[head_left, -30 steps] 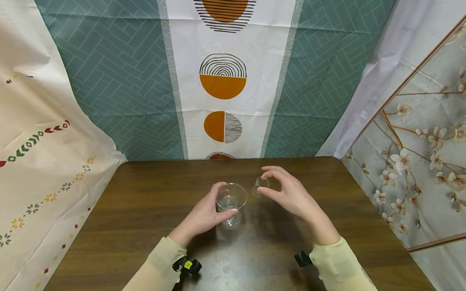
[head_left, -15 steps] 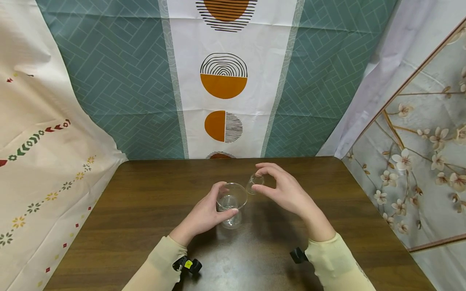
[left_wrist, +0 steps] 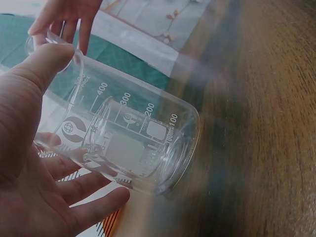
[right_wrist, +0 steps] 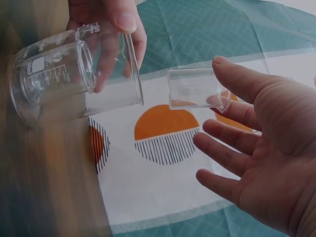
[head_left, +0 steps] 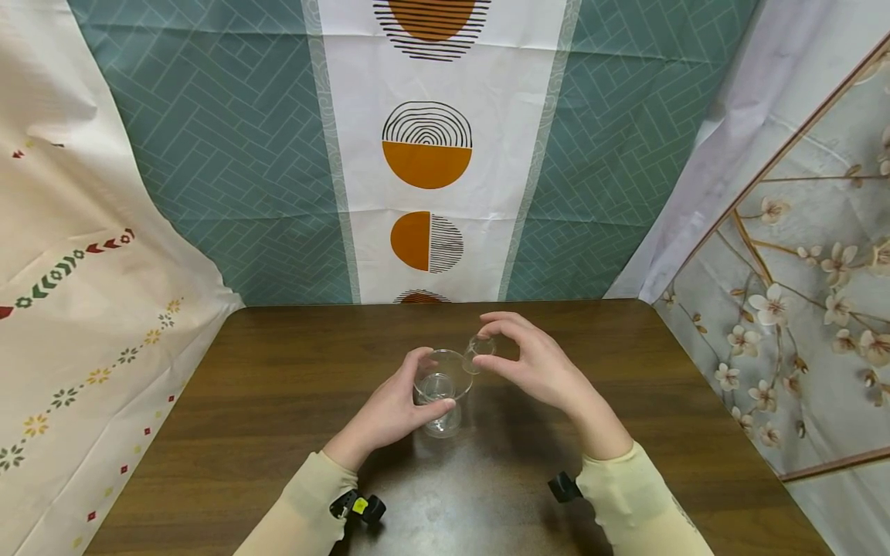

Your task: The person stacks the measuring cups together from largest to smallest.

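Note:
A large clear glass beaker [head_left: 453, 394] stands upright on the wooden table, its printed scale readable in the left wrist view. My left hand [head_left: 389, 413] grips it near the rim, thumb on one side and fingers on the other. Nested inside is a smaller glass beaker [right_wrist: 59, 74] with its own markings. Just right of the large beaker's rim, my right hand [head_left: 538, 367] pinches a tiny clear glass beaker [right_wrist: 190, 89] between thumb and index finger. Seen in the right wrist view, this tiny beaker is held above the table, its base towards the large beaker's mouth, with a small gap between them.
The brown wooden table [head_left: 278, 371] reaches back to a hanging cloth [head_left: 264, 154] in teal and white with orange circles. Cream embroidered fabric [head_left: 104, 309] hangs at the left, a floral panel [head_left: 799, 309] at the right. Small black cameras sit at both wrists.
My right hand has moved left with the tiny beaker, from a little way off to beside the large beaker's rim. The left hand and large beaker have stayed put.

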Action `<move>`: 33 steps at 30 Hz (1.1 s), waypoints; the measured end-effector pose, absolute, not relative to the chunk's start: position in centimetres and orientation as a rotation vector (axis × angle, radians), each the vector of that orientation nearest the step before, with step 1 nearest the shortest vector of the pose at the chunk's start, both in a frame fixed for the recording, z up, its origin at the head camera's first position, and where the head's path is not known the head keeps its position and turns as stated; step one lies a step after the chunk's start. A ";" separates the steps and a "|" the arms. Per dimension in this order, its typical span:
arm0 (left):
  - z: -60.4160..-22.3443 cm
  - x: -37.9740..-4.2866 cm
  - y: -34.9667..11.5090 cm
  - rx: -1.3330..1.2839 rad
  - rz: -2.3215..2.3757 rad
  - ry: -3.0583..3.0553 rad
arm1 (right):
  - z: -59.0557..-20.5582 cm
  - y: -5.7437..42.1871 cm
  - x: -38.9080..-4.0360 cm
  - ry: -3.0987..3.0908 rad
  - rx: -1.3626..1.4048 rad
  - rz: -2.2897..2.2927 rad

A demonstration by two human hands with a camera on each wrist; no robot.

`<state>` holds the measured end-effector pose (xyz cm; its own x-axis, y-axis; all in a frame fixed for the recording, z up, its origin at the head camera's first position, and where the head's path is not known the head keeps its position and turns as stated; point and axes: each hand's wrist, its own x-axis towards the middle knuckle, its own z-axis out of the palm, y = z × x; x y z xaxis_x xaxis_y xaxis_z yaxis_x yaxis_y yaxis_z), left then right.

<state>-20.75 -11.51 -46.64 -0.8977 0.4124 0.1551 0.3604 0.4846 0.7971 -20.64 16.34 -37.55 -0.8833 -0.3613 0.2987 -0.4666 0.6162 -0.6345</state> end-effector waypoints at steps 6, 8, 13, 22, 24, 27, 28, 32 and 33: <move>-46.7 -20.8 -11.5 0.694 1.412 2.659 | -37.7 15.6 -20.9 -2.700 0.732 1.102; -46.7 -20.8 -11.5 0.693 1.413 2.659 | -37.8 15.3 -21.0 -2.700 0.743 1.098; -46.8 -20.8 -11.6 0.688 1.410 2.658 | -38.1 14.6 -21.2 -2.702 0.771 1.096; -46.8 -20.7 -11.6 0.689 1.399 2.661 | -38.2 13.8 -21.3 -2.728 0.811 1.096; -46.8 -20.7 -11.6 0.684 1.398 2.660 | -38.3 13.6 -21.4 -2.739 0.815 1.095; -46.8 -20.7 -11.6 0.677 1.402 2.657 | -38.5 13.4 -21.5 -2.747 0.820 1.100; -46.8 -20.7 -11.6 0.674 1.405 2.657 | -38.6 13.4 -21.5 -2.750 0.820 1.098; -46.8 -20.7 -11.6 0.667 1.403 2.657 | -38.9 13.1 -21.6 -2.756 0.834 1.089; -46.8 -20.7 -11.6 0.665 1.400 2.657 | -39.0 13.1 -21.6 -2.757 0.837 1.084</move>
